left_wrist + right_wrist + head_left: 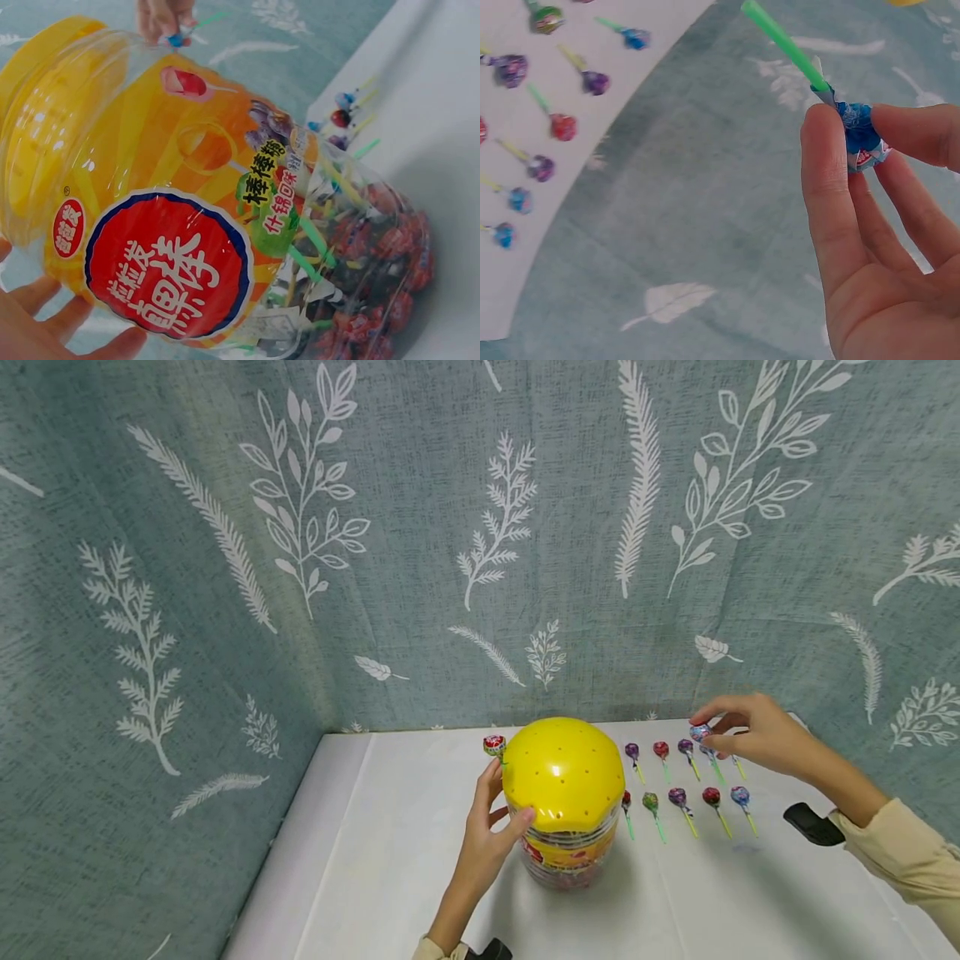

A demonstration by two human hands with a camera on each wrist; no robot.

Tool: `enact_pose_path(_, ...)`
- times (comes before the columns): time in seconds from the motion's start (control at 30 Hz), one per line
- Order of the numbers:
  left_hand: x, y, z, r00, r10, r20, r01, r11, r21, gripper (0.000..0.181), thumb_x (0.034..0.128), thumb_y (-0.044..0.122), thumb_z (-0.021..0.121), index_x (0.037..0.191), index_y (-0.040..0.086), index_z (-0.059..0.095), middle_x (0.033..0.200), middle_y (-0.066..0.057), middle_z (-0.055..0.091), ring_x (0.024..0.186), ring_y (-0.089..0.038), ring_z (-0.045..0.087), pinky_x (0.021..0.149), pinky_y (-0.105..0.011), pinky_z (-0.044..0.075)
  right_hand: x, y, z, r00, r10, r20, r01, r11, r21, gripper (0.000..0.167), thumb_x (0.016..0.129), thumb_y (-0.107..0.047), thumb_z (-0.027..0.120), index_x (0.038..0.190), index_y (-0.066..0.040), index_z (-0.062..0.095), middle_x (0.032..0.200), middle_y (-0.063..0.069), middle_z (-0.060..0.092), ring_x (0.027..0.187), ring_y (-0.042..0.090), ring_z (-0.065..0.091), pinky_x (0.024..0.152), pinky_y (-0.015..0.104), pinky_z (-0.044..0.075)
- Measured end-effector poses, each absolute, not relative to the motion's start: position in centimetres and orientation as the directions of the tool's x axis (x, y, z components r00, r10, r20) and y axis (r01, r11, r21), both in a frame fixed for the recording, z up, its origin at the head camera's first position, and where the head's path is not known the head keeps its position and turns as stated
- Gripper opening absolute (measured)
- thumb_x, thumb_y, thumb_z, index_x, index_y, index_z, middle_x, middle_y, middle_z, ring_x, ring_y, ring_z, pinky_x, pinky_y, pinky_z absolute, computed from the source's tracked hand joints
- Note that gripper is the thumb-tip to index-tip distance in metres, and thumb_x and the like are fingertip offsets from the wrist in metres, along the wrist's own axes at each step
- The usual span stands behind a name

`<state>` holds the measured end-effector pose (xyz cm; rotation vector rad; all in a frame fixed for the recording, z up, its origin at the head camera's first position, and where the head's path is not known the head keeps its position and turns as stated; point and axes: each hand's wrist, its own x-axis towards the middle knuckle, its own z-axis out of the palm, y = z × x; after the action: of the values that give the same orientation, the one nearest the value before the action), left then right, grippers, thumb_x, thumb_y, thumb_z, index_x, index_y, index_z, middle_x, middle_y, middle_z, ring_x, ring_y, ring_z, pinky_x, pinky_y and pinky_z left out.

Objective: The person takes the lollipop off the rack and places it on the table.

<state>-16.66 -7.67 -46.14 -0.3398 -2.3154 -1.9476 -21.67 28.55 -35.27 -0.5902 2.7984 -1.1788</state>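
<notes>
A clear plastic candy jar (172, 217) with a yellow lid (562, 772) and a fruit-printed label stands upright on the table. My left hand (487, 831) holds its left side, thumb at the lid's front edge. Wrapped lollipops fill the jar's lower part. Away to the right, my right hand (750, 735) pinches a blue-wrapped lollipop (860, 127) by its head between thumb and finger, its green stick pointing away from the palm. Close to my left fingertips is a red-wrapped lollipop (494, 745), partly hidden by the jar.
Several wrapped lollipops lie in two rows right of the jar, among them a green one (651, 802) and a purple one (678, 797). They rest on a white table (390, 843). A leaf-patterned curtain (420, 527) hangs behind the table and along its sides.
</notes>
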Motion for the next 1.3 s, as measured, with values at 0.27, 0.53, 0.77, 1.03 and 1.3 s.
enact_pose_path(0.27,-16.4,-7.6,-45.9,-0.967,0.11,0.228,0.243,0.155,0.958,0.07,0.0864,0.036,0.063,0.146,0.031,0.027,0.143,-0.001,0.039,0.129,-0.023,0.037,0.096,-0.048,0.038,-21.3,30.7,-37.6,-0.955,-0.291,0.061,-0.247,0.658,-0.711,0.025,0.087,-0.009,0.066,0.111,0.0,0.064,0.107,0.018,0.064,0.073,0.018,0.066,0.06,0.031,0.052)
enact_pose_path(0.53,-16.4,-7.6,-45.8,-0.968,0.112,0.226,0.242,0.157,0.958,0.07,0.0866,0.036,0.063,0.146,0.031,0.026,0.144,-0.001,0.038,0.13,-0.022,0.036,0.097,-0.048,0.037,-21.1,32.9,-40.1,-0.971,-0.231,0.062,-0.204,0.666,-0.717,0.027,0.088,-0.011,0.065,0.112,0.001,0.065,0.11,0.021,0.063,0.075,0.011,0.065,0.06,0.031,0.053)
enact_pose_path(0.77,-16.3,-7.7,-45.9,-0.966,0.113,0.232,0.248,0.155,0.956,0.071,0.0867,0.036,0.063,0.147,0.03,0.026,0.144,-0.001,0.039,0.129,-0.022,0.037,0.096,-0.048,0.037,-20.9,34.1,-42.4,-0.984,-0.17,0.045,-0.15,0.677,-0.721,0.029,0.088,-0.01,0.065,0.113,0.006,0.063,0.106,0.023,0.064,0.073,0.012,0.065,0.059,0.03,0.052)
enact_pose_path(1.03,-16.3,-7.7,-46.0,-0.965,0.114,0.237,0.253,0.155,0.955,0.07,0.0871,0.035,0.063,0.147,0.03,0.026,0.143,-0.001,0.039,0.129,-0.022,0.037,0.096,-0.048,0.038,-21.3,35.4,-44.9,-0.993,-0.115,-0.005,-0.076,0.693,-0.717,0.035,0.089,-0.012,0.064,0.116,0.009,0.059,0.1,0.023,0.066,0.071,0.017,0.064,0.06,0.03,0.051)
enact_pose_path(1.3,-16.3,-7.7,-46.0,-0.964,0.12,0.237,0.254,0.155,0.955,0.072,0.0871,0.035,0.063,0.148,0.027,0.025,0.143,-0.002,0.039,0.129,-0.022,0.037,0.096,-0.048,0.038,-22.0,36.8,-48.4,-0.999,-0.031,0.019,-0.036,0.707,-0.706,0.033,0.086,-0.008,0.065,0.113,0.01,0.061,0.095,0.022,0.067,0.07,0.016,0.064,0.058,0.031,0.052)
